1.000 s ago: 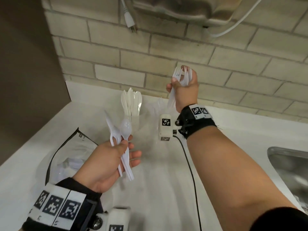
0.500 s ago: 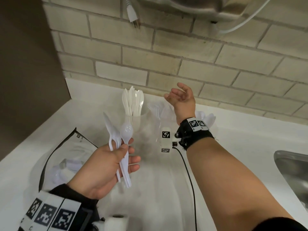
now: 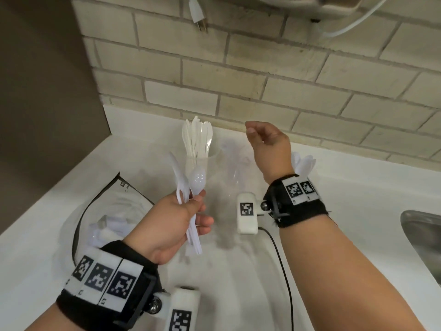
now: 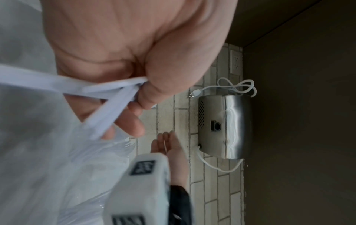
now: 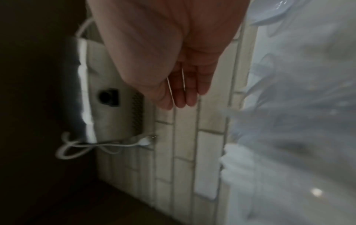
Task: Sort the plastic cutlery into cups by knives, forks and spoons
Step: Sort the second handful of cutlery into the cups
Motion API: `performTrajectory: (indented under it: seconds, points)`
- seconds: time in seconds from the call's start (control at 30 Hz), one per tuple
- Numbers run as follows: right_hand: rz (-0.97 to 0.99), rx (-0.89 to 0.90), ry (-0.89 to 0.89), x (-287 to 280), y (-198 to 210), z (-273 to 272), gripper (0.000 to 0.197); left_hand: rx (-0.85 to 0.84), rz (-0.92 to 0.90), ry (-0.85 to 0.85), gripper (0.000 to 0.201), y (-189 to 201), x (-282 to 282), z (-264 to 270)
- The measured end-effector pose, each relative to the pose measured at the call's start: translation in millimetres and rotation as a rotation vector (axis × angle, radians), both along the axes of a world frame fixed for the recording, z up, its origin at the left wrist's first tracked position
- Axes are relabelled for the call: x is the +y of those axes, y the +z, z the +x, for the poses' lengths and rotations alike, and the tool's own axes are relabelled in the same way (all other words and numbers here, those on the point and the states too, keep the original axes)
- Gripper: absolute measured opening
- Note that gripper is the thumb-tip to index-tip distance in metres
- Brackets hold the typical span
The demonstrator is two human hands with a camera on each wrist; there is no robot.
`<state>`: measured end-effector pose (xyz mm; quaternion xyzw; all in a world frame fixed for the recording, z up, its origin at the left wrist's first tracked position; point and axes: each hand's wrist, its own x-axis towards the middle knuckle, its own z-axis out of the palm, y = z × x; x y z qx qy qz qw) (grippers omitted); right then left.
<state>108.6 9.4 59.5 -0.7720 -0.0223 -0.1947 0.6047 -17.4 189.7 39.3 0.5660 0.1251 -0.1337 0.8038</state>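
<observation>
My left hand grips a bundle of white plastic cutlery by the handles, with a spoon and another thin piece pointing up. The left wrist view shows the crossed white handles pinched under the thumb. Behind them stands a clear cup of knives. A second clear cup stands to its right, its contents blurred. Spoons show in a cup behind my right wrist. My right hand hovers over the middle cup, empty, with its fingers relaxed.
A clear plastic bag with more white cutlery lies on the white counter at the left. A steel sink is at the right edge. A brick wall carries a metal appliance and a loose plug. A brown panel closes the left.
One second ago my right hand held forks high over the middle cup. It let them go and now hangs empty, slightly lower. The left hand keeps its bundle.
</observation>
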Motion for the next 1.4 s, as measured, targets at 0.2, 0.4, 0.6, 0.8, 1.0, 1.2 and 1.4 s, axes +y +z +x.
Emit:
performTrajectory:
  seconds: [0.2, 0.4, 0.6, 0.8, 1.0, 1.2, 1.4]
  points:
    - [0.352, 0.372, 0.509, 28, 13, -91, 0.058, -0.210, 0.444, -0.111, 0.016, 0, -12, 3]
    - [0.266, 0.249, 0.379, 28, -8, -110, 0.050, -0.414, 0.703, -0.370, 0.052, -6, -17, 2]
    - [0.087, 0.240, 0.392, 20, -7, -118, 0.047, -0.345, 0.573, -0.548, 0.033, 5, -22, -10]
    - [-0.035, 0.217, 0.374, 20, -5, -124, 0.038, -0.318, 0.772, -0.584, 0.032, 15, -34, -18]
    - [0.055, 0.253, 0.335, 17, -9, -123, 0.050, -0.363, 0.909, -0.577, 0.049, 7, -34, -16]
    - [0.244, 0.264, 0.318, 9, -9, -121, 0.036, -0.374, 0.820, -0.604, 0.016, 3, -36, -19]
    - [0.217, 0.272, 0.356, 4, -10, -124, 0.027, -0.407, 0.861, -0.625, 0.026, 0, -38, -17]
